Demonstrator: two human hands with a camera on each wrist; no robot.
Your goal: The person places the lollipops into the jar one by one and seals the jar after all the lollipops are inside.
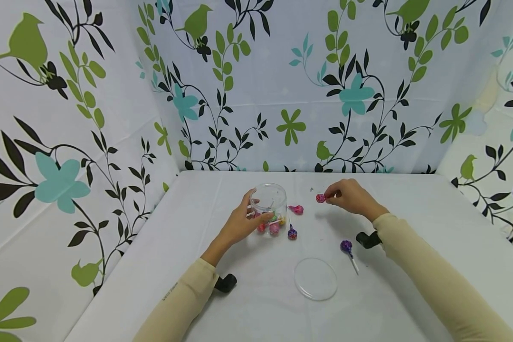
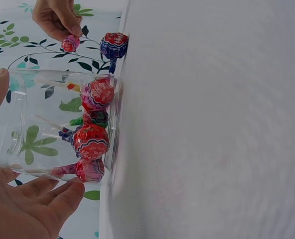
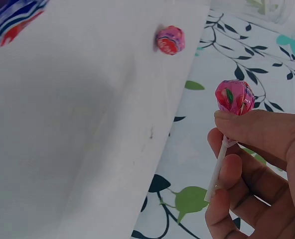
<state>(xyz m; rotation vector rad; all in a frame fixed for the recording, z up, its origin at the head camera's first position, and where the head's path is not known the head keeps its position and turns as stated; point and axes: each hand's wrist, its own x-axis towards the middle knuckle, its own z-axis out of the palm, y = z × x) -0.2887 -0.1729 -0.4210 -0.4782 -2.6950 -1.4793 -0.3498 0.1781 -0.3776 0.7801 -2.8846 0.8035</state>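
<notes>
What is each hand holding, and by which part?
The right hand pinches a pink lollipop just below its wrapped head; the left hand grips the clear jar around its side wall.

right hand [image 1: 349, 195] pinches; left hand [image 1: 241, 222] (curled)

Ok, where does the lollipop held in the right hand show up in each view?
Head: lollipop right of centre, slightly below mid-height.
Left wrist: lollipop towards the upper left.
Right wrist: lollipop right of centre.
Shared landmark: the right hand, holding it in all three.
</notes>
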